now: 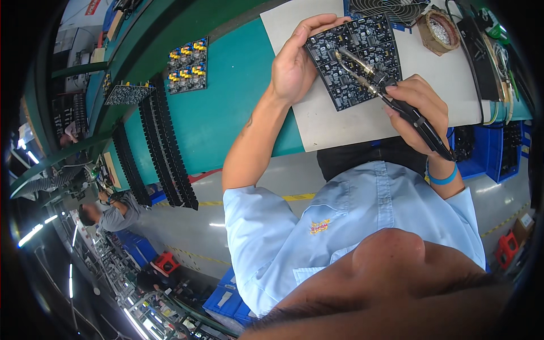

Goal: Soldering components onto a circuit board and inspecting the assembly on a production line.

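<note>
My left hand [292, 65] grips a black circuit board panel [341, 89] by its left and far edges, holding it tilted over the pale mat [317, 124]. The panel is divided into several sections crowded with small components. In my right hand [422, 105] is a pair of soldering tweezers [423, 128] with a black handle and two metal arms. Their tips lie over the upper left part of the panel, slightly apart. Whether they touch a component cannot be made out. A blue band circles my right wrist.
A round tin of shiny metal shavings [441, 31] and a fan grille [388, 7] stand beyond the panel. Left on the green bench [238, 68] are a board with yellow and blue parts [187, 65] and black slotted racks [164, 144]. Blue bins [480, 156] sit right; a co-worker [116, 214] is far left.
</note>
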A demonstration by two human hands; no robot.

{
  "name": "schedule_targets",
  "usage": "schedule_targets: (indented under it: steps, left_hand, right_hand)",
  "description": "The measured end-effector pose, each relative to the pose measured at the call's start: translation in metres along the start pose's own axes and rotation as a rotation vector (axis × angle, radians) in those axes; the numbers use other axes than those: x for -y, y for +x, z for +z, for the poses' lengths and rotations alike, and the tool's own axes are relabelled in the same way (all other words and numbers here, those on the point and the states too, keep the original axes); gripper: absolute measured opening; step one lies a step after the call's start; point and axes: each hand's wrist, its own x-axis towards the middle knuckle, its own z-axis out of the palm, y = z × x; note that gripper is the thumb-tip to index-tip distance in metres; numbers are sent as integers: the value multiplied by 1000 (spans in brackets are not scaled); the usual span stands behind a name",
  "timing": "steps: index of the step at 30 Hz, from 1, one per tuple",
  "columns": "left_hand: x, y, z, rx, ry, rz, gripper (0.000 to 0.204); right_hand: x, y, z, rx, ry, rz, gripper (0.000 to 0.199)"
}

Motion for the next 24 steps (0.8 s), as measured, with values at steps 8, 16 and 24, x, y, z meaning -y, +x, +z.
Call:
schedule_targets:
  steps: [8, 16, 24]
  left_hand:
    - [2, 2, -1, 13, -15, 8, 48]
    - [-4, -2, -5, -71, 1, -57, 51]
    - [-6, 1, 3, -73, 19, -83, 55]
  right_hand:
    - [10, 7, -14, 36, 3, 20, 41]
    - [-4, -26, -50, -150, -35, 43, 41]
    - [-41, -59, -58, -596, -320, 493, 41]
